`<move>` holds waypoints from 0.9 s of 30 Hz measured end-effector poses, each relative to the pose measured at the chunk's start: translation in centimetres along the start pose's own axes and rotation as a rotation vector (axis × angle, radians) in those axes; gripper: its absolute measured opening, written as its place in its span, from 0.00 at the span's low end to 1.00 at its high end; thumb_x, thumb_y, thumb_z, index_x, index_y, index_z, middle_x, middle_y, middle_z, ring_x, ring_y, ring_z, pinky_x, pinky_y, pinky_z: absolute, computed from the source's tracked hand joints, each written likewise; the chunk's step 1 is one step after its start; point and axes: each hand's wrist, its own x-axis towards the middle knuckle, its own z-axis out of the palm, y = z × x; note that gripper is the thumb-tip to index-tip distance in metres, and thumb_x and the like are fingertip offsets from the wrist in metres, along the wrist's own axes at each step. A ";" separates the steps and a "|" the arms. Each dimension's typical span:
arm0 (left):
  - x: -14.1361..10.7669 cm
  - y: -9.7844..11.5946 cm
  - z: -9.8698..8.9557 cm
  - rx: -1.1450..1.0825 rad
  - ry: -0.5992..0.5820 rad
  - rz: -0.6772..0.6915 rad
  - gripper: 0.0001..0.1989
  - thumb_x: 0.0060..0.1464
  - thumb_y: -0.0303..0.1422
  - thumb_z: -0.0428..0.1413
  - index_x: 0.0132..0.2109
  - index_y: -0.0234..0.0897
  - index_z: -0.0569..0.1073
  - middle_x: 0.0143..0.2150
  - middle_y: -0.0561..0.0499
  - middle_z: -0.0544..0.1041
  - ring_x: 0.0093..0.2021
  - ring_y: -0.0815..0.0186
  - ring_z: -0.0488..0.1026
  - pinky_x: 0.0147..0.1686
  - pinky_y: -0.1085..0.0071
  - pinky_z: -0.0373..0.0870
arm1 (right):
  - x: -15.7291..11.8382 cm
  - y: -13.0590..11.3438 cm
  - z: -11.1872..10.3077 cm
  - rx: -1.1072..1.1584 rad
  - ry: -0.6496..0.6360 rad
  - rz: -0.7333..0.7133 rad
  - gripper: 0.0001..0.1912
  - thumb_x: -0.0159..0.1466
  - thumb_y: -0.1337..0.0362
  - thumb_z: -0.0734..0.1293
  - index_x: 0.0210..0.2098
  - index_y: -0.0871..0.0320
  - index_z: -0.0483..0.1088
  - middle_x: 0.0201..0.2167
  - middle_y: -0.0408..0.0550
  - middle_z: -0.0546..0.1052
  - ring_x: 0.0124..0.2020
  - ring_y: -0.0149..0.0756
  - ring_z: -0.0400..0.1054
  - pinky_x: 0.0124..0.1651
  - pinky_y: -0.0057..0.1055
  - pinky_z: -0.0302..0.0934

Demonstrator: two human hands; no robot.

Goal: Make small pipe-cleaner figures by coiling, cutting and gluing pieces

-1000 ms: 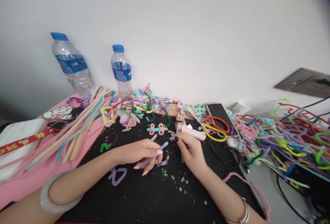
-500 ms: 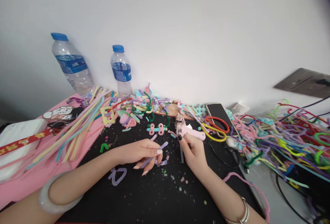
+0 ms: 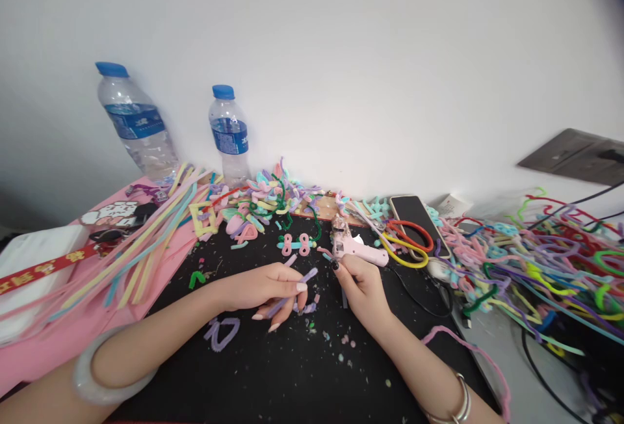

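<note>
My left hand [image 3: 280,291] is closed around a purple pipe cleaner [image 3: 309,275], with one end poking out past the thumb. Under its fingers lies a small purple twisted piece [image 3: 307,309] on the black mat. A pink hot glue gun [image 3: 363,252] lies on its side, nozzle toward the wall. At its rear end my right hand [image 3: 363,287] is closed in a pinch on a thin translucent glue stick [image 3: 344,299]; the fingertips are mostly hidden. Beyond the hands sits a pink and teal pipe-cleaner bow [image 3: 296,244]. A purple loop [image 3: 225,334] lies near my left wrist.
Two water bottles [image 3: 230,138] stand against the wall. Long pastel pipe cleaners [image 3: 146,242] spread over a pink sheet at left. A phone [image 3: 420,222], red and yellow loops [image 3: 404,251], a black cable [image 3: 424,312] and a tangled pipe-cleaner heap [image 3: 531,268] lie at right. Scraps dot the mat [image 3: 273,385].
My right hand has shifted slightly left, its thumb tip a little lower beside the glue gun's rear. My left hand and the purple pipe cleaner have stayed in place.
</note>
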 end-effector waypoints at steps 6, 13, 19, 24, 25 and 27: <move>0.0 -0.1 -0.1 0.004 -0.010 0.004 0.17 0.61 0.42 0.47 0.34 0.32 0.68 0.16 0.55 0.71 0.09 0.77 0.55 0.10 0.81 0.48 | 0.0 -0.2 0.0 0.024 0.008 0.052 0.08 0.65 0.66 0.58 0.28 0.57 0.61 0.23 0.40 0.62 0.24 0.30 0.55 0.27 0.27 0.50; 0.0 0.0 -0.1 0.003 -0.012 0.006 0.17 0.61 0.42 0.47 0.34 0.32 0.68 0.16 0.55 0.71 0.09 0.77 0.55 0.10 0.80 0.48 | 0.3 -0.5 0.0 0.020 -0.009 -0.012 0.16 0.65 0.67 0.57 0.21 0.56 0.55 0.21 0.41 0.62 0.25 0.31 0.58 0.29 0.28 0.52; 0.0 0.0 -0.1 0.006 -0.006 0.007 0.17 0.61 0.42 0.47 0.34 0.32 0.68 0.16 0.55 0.71 0.09 0.77 0.55 0.10 0.80 0.47 | 0.3 -0.6 -0.2 0.022 0.001 -0.025 0.15 0.66 0.67 0.57 0.23 0.57 0.62 0.24 0.44 0.67 0.28 0.33 0.63 0.32 0.29 0.57; 0.0 -0.1 -0.1 0.004 -0.007 0.011 0.16 0.61 0.41 0.46 0.33 0.32 0.68 0.16 0.55 0.71 0.09 0.77 0.55 0.10 0.80 0.48 | 0.3 -0.4 -0.2 0.054 0.012 -0.051 0.11 0.65 0.70 0.58 0.36 0.57 0.71 0.38 0.50 0.75 0.41 0.37 0.69 0.46 0.34 0.63; 0.0 -0.1 -0.1 0.003 -0.008 0.008 0.16 0.61 0.41 0.46 0.33 0.32 0.68 0.16 0.55 0.71 0.09 0.77 0.55 0.10 0.81 0.48 | 0.3 -0.3 -0.1 0.050 0.020 -0.057 0.11 0.65 0.71 0.58 0.37 0.57 0.72 0.39 0.50 0.76 0.43 0.37 0.70 0.47 0.35 0.63; 0.0 -0.1 -0.1 0.004 -0.009 0.006 0.16 0.61 0.41 0.47 0.33 0.32 0.68 0.16 0.55 0.71 0.09 0.77 0.55 0.10 0.81 0.48 | 0.3 -0.1 0.0 0.042 0.040 -0.058 0.11 0.64 0.71 0.59 0.37 0.56 0.72 0.40 0.50 0.76 0.43 0.37 0.71 0.48 0.35 0.64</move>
